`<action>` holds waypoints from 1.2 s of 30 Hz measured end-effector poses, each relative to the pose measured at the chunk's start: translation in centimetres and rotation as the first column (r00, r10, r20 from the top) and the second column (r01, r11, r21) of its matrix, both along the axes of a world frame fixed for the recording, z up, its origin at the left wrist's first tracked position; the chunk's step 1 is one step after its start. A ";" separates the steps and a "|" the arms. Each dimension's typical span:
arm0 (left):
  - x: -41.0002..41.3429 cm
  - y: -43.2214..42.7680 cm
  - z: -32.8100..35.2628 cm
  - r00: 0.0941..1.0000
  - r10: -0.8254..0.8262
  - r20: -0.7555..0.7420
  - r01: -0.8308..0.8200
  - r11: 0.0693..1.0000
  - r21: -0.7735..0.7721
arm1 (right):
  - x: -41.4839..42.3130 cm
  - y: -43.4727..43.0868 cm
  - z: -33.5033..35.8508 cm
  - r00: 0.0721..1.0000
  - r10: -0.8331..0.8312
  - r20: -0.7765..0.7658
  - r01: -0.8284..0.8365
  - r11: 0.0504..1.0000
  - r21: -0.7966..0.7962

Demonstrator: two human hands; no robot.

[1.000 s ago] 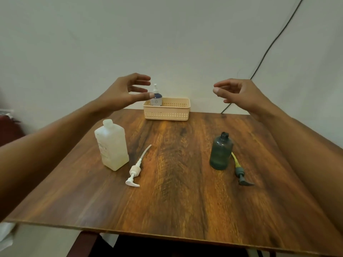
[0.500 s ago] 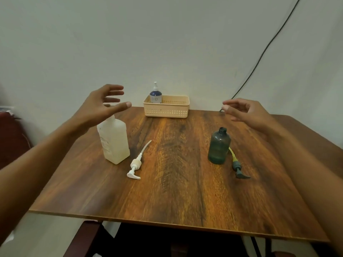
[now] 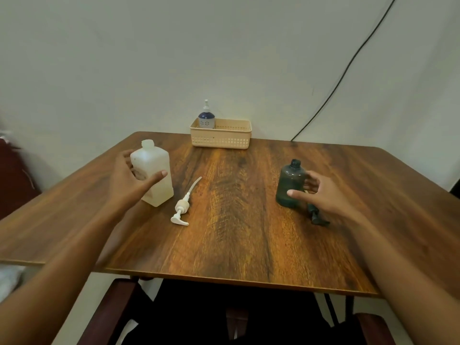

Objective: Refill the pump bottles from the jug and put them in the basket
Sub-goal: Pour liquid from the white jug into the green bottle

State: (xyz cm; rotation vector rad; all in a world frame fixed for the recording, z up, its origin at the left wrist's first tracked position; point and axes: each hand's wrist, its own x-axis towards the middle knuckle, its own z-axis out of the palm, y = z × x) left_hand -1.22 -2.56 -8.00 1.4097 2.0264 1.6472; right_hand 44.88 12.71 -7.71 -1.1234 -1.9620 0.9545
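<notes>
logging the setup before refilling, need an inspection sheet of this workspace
surface: wooden table, no spills seen
job's things: jug upright, left; dark bottle upright, pump off, right; white pump lying by the jug; dark pump lying by the dark bottle, partly hidden; basket at the far edge, blue bottle in its left end
clutter: nothing seen
hands: left hand around the jug, right hand around the dark bottle, thumbs in front, fingers behind; grip unclear
cables: black cable down the wall to behind the table
surroundings: plain wall; dark red object at left; brown frame below the near edge
</notes>
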 end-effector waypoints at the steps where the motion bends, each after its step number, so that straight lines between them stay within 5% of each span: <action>1: -0.1 0.1 -0.3 1.000 0.021 0.013 -0.021 1.000 0.010 | -0.2 -0.2 0.0 1.000 -0.013 0.004 0.012 1.000 0.015; 10: 0.5 0.2 -0.2 0.996 0.079 -0.028 -0.076 0.992 0.101 | -1.3 -0.7 0.2 0.989 -0.138 -0.043 0.141 0.987 0.081; 15: 2.6 0.5 3.5 1.000 0.000 -0.030 0.005 0.984 0.177 | -3.0 -1.7 3.0 0.967 -0.126 -0.221 0.157 0.979 0.129; 27: 8.5 1.3 8.2 0.978 -0.174 -0.111 0.191 0.966 0.171 | -7.1 -3.4 8.7 0.975 -0.073 -0.210 0.134 0.946 0.294; 36: 9.4 0.3 12.0 0.836 -0.270 -0.478 0.302 0.953 -0.010 | -8.6 -4.3 7.5 0.993 -0.003 -0.116 0.039 0.950 0.309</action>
